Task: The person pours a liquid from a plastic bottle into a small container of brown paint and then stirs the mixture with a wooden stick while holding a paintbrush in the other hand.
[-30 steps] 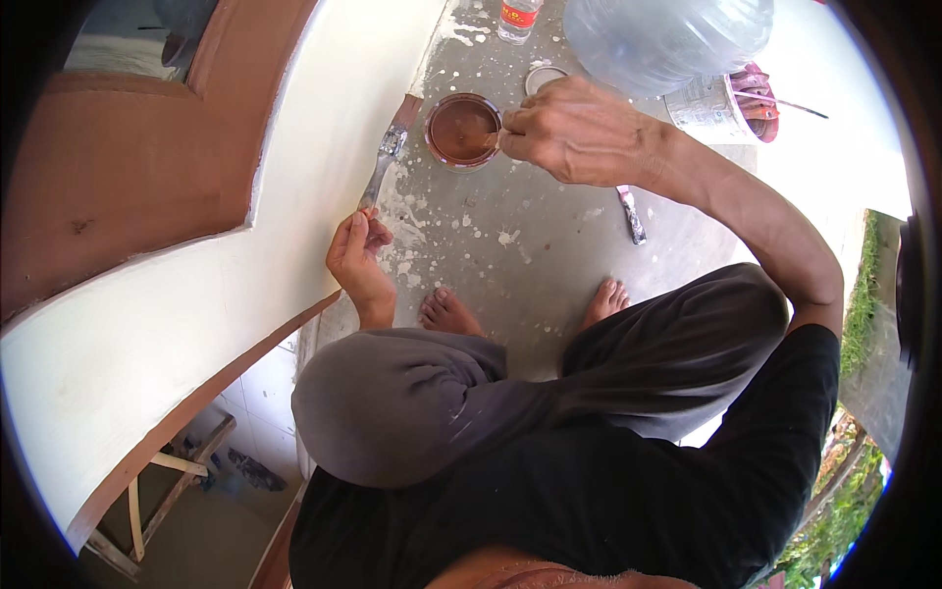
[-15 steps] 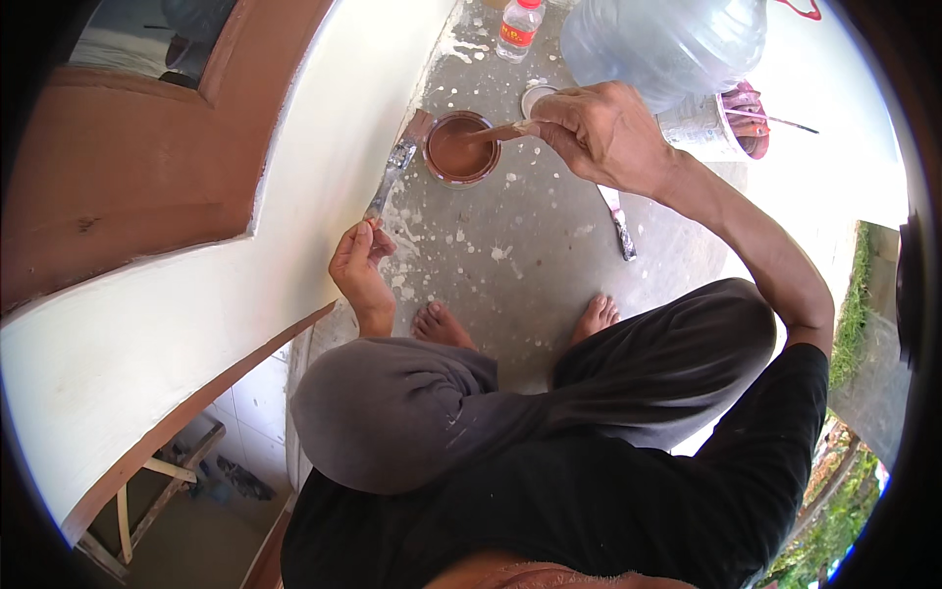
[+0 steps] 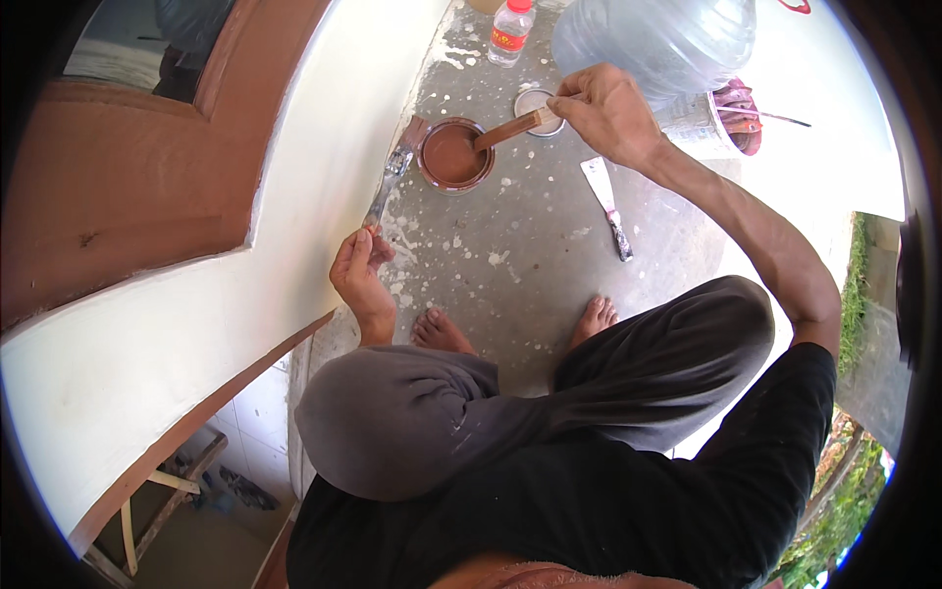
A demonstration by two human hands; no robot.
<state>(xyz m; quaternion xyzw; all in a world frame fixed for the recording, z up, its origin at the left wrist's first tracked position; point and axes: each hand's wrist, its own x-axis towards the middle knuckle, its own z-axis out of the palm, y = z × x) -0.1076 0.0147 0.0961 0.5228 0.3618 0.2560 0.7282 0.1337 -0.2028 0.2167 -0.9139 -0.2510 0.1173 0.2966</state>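
Note:
My left hand (image 3: 363, 283) is closed on the handle end of a paintbrush (image 3: 391, 175), whose brown-stained bristles point away from me along the foot of the white wall. Just right of the bristles stands an open can (image 3: 459, 188) of reddish-brown paint. Over on the right, my right hand (image 3: 613, 116) pinches the upper end of a flat wooden stick (image 3: 510, 130). The stick leans across the can's rim with its lower end in the paint, and brown paint coats most of it. A round lid (image 3: 530, 101) lies on the floor behind the stick.
A putty knife (image 3: 606, 201) lies on the paint-spotted floor (image 3: 530, 294). Farther off are a red-capped bottle (image 3: 509, 37), a big clear water jug (image 3: 657, 44) and a white bucket (image 3: 695, 128) holding reddish things. A brown wooden door or window frame (image 3: 147, 187) is at left.
My right hand has moved slightly away and up, drawing the stick partly out of the paint. More of the stick, the lid and the putty knife's blade now show. My left hand stays on the paintbrush.

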